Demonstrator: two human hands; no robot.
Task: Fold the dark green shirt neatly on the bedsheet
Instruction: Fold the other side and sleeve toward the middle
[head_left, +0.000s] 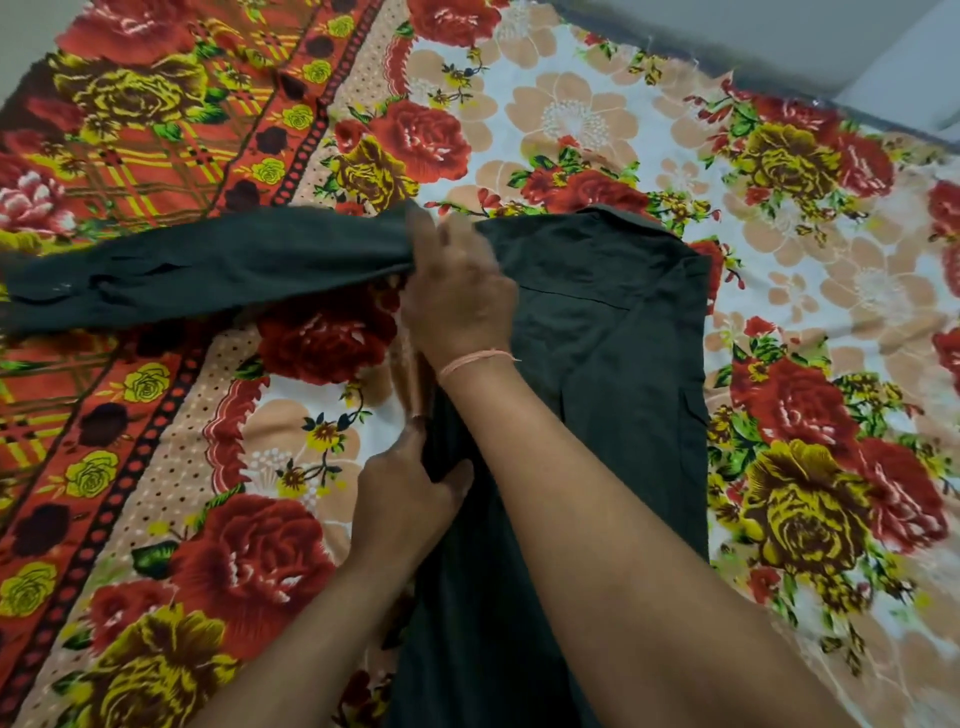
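Note:
The dark green shirt (613, 332) lies on the flowered bedsheet (571, 119), its body running from the collar at centre down to the bottom edge. One long sleeve (197, 270) stretches out to the left and looks lifted and blurred. My right hand (457, 296), with a pink thread on the wrist, grips the shirt where the sleeve meets the shoulder. My left hand (405, 493) pinches the shirt's left edge lower down. The right side of the shirt looks folded inward.
The bedsheet's orange and red patterned border (130, 156) covers the left side. The bed's far edge runs along the top right, with a pale wall or floor (831, 36) beyond it.

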